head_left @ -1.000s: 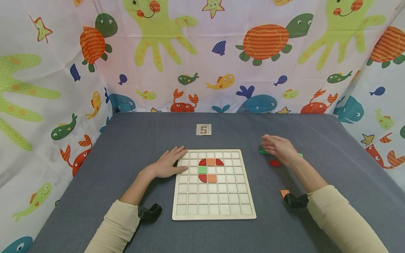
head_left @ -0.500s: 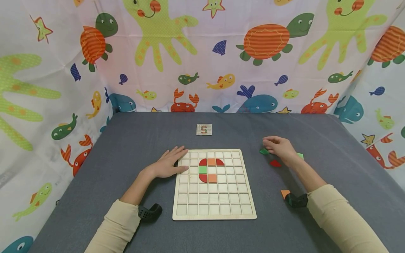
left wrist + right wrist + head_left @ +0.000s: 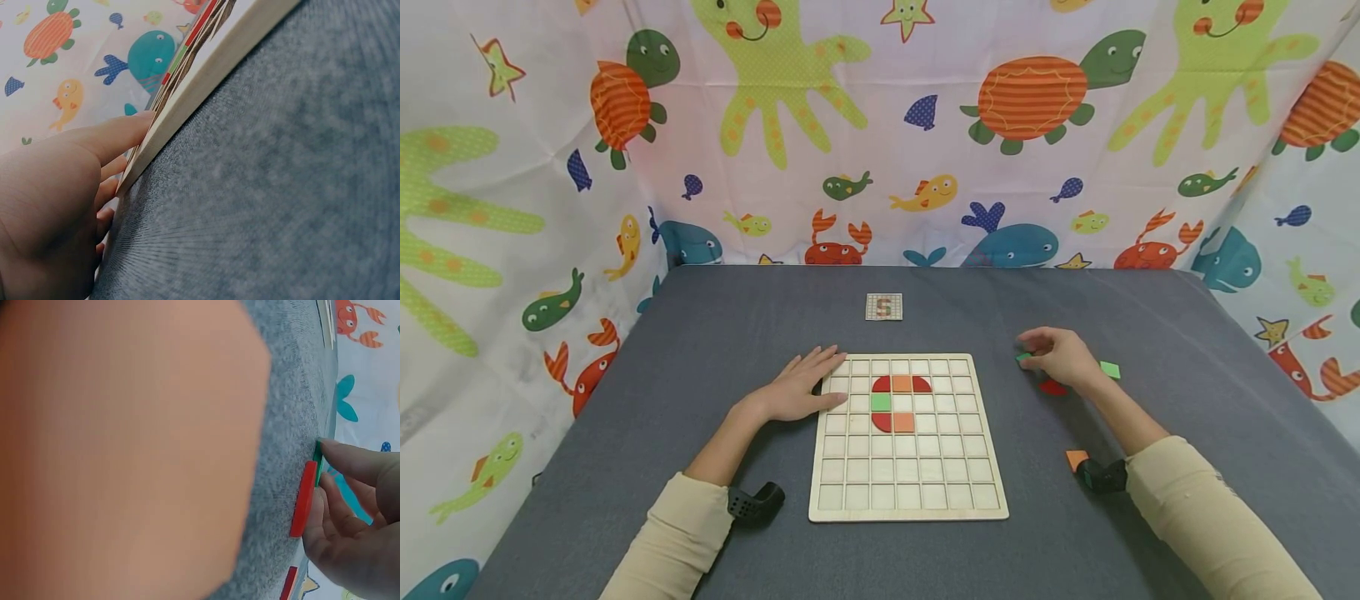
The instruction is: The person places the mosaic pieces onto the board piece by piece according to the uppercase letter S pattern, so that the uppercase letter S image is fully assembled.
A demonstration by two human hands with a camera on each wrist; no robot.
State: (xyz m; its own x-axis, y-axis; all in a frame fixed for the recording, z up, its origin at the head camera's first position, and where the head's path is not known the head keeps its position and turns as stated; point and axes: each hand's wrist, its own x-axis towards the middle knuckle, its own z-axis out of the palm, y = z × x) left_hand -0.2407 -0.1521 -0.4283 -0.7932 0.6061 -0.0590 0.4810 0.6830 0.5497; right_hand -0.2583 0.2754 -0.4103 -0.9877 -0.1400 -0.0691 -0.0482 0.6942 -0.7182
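Observation:
A square wooden grid board (image 3: pixel 917 492) lies on the grey table. Red, orange and light green tiles sit in its upper cells, among them a light green tile (image 3: pixel 880 402). My left hand (image 3: pixel 797 389) rests on the board's upper left edge with its fingers extended; in the left wrist view, the thumb (image 3: pixel 134 131) touches the rim. To the right of the board, my right hand (image 3: pixel 1060 357) pinches a dark green tile (image 3: pixel 319 461) between thumb and fingers, low over the cloth. A red tile (image 3: pixel 1052 387) lies just below this hand, partly covered.
Beyond the board lies a small card (image 3: pixel 883 307) with a coloured figure on a grid. A light green tile (image 3: pixel 1109 369) lies right of my right wrist, and an orange tile (image 3: pixel 1077 459) lies beside the black wrist camera (image 3: pixel 1101 476). A patterned curtain (image 3: pixel 880 133) surrounds the table.
My right hand has lowered slightly, and its fingers have curled in around the dark green tile. More of the light green tile beside the wrist shows. My left hand stays put on the board.

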